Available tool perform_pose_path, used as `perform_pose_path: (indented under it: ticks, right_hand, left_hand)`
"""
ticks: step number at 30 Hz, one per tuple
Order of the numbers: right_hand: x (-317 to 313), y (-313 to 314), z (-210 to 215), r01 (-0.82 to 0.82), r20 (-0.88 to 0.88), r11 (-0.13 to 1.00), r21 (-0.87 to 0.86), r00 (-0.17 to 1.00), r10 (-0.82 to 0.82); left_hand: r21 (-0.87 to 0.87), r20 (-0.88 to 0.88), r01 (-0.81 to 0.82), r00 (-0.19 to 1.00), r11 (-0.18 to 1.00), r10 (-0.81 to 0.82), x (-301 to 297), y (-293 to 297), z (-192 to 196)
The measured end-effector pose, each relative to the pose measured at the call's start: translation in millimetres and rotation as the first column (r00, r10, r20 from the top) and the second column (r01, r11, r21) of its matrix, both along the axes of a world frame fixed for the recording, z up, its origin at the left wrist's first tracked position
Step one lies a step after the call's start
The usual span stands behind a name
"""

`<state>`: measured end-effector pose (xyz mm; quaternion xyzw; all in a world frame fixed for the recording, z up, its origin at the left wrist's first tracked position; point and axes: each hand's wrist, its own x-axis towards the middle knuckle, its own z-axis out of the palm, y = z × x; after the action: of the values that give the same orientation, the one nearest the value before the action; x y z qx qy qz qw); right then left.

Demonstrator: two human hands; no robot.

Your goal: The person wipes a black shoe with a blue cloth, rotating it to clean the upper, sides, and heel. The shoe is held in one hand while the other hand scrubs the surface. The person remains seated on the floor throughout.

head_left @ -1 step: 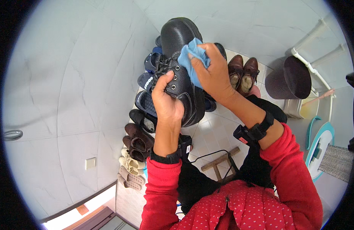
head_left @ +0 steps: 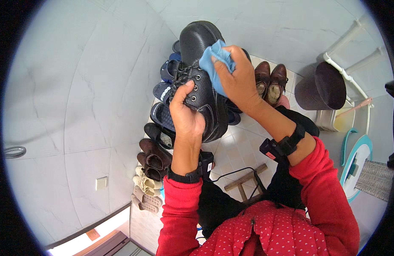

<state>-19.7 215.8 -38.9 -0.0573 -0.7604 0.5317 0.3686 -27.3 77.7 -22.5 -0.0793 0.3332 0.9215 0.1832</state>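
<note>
A black leather lace-up shoe (head_left: pixel 197 47) is held up in front of me, toe pointing away and its side with metal eyelets turned toward me. My left hand (head_left: pixel 187 111) grips it near the heel, with the thumb beside the eyelets and the other fingers hidden behind the shoe. Bunched in my right hand (head_left: pixel 241 81) is a light blue cloth (head_left: pixel 214 64), which lies against the shoe's side between the laces and the toe. The thumb and fingers of that hand are closed on the cloth.
Along the left wall stand blue slippers (head_left: pixel 163 116), brown shoes (head_left: pixel 152 154), cream shoes (head_left: pixel 148 179) and beige clogs (head_left: pixel 145 199). Brown leather shoes (head_left: pixel 276 85) and a dark bucket (head_left: pixel 318 91) are at the right. A wooden stool (head_left: pixel 246 177) stands between my legs.
My right hand and the blue cloth have shifted very slightly over the shoe's side. My left hand keeps the same hold.
</note>
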Motion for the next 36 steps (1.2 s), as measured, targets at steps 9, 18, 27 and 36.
perform_pose_path:
  ticks: [9,18,27,36]
  right_hand:
    - [-13.4,33.4,7.1,0.156,0.077,0.979,-0.135,0.986,-0.146]
    - [6.1,4.9,-7.1,-0.046,0.120,0.999,-0.022,0.992,0.048]
    - [0.2,18.3,-0.9,0.092,0.067,0.996,0.008,0.994,-0.092]
    - [-13.9,51.2,9.7,0.206,0.055,0.973,-0.105,0.978,-0.202]
  left_hand:
    - [-0.073,0.002,0.089,0.996,0.993,-0.089,9.0,9.6,-2.5]
    - [-0.092,-0.007,0.005,1.000,0.996,-0.006,-3.4,1.8,-7.1]
    - [-0.118,-0.043,0.049,0.998,0.992,-0.054,2.9,6.0,-5.5]
    - [-0.212,-0.051,0.100,0.992,0.972,-0.113,14.9,7.8,0.5]
